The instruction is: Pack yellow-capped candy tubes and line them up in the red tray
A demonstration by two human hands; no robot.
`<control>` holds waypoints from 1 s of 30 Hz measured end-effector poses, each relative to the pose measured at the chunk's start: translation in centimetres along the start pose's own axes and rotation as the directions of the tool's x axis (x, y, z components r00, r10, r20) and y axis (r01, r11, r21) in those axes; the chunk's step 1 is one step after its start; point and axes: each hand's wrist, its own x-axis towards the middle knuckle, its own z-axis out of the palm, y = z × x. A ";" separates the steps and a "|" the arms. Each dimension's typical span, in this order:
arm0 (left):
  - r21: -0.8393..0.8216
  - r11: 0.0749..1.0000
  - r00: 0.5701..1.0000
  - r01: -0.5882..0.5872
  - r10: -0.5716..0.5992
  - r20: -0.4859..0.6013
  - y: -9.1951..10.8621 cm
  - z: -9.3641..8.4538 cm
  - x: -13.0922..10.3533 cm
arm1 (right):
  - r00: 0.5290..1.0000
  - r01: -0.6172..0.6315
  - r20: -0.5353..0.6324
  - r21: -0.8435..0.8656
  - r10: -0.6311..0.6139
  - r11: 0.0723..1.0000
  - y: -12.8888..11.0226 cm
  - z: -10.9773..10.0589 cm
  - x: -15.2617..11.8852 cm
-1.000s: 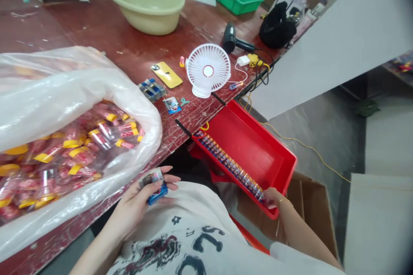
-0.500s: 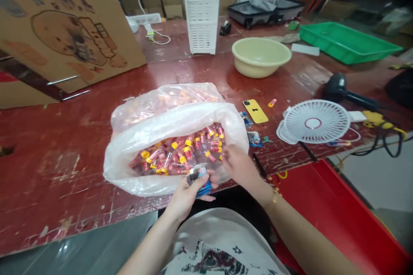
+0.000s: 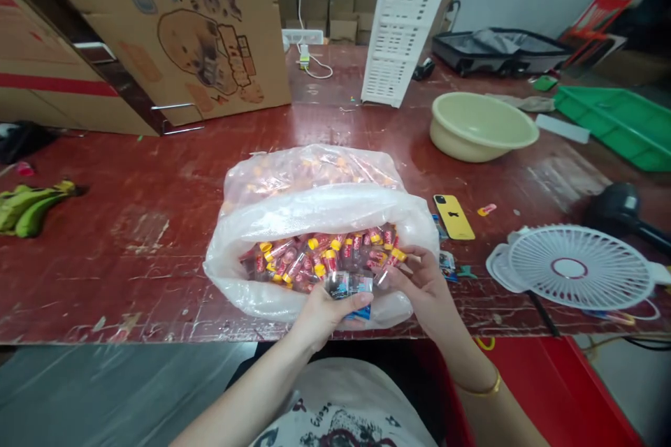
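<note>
A white plastic bag lies open at the table's front edge, full of small clear tubes with yellow caps and red labels. My left hand is closed around small printed packets, dark above and blue below, over the bag's near rim. On the bag's right side, my right hand pinches one yellow-capped tube between thumb and fingers, its clear end toward the packets. More small packets rest on the table just right of the bag.
Right of the bag are a yellow phone, a loose tube and a white fan. Behind them stand a cream basin and a green tray. A white rack, cardboard box and bananas are farther off.
My right hand, blurred at the bag's right side before, now holds a tube. The packets in my left hand face up more plainly. The view has swung left.
</note>
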 end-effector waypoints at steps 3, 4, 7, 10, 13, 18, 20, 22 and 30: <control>0.040 0.999 0.999 0.001 -0.003 0.033 0.3 0.6 0.2 | 0.995 0.074 -0.061 -0.011 -0.074 0.997 -1.5 -0.2 -0.5; 0.064 0.998 0.999 -0.002 -0.001 0.053 0.3 0.8 0.2 | 0.990 0.111 -0.085 -0.043 -0.115 0.993 -1.9 -0.2 -0.7; 0.135 0.990 0.991 -0.047 0.029 0.130 0.4 0.9 0.3 | 0.958 0.233 -0.131 -0.160 -0.255 0.959 -2.8 -0.1 -1.0; 0.137 0.990 0.991 -0.042 0.024 0.129 0.4 0.9 0.3 | 0.932 0.341 -0.045 -0.233 -0.360 0.911 -3.7 0.1 -1.1; 0.124 0.992 0.997 -0.022 0.013 0.079 0.5 1.0 0.2 | 0.901 0.433 0.111 -0.288 -0.419 0.854 -4.1 0.1 -0.8; 0.131 0.991 0.998 -0.036 0.028 0.061 0.5 1.2 0.2 | 0.894 0.446 0.234 -0.385 -0.382 0.808 -4.0 -0.1 0.0; 0.123 0.992 0.997 -0.039 0.031 0.068 0.4 1.2 0.2 | 0.918 0.388 0.232 -0.360 -0.322 0.848 -3.8 -0.2 0.3; 0.123 0.991 0.995 -0.044 0.033 0.095 0.3 1.1 0.3 | 0.947 0.289 0.227 -0.292 -0.227 0.912 -3.5 -0.4 0.7; -0.099 0.994 0.986 0.050 -0.033 0.163 -0.1 1.5 0.1 | 0.949 0.022 0.314 -0.115 0.015 0.993 -1.4 0.1 -0.3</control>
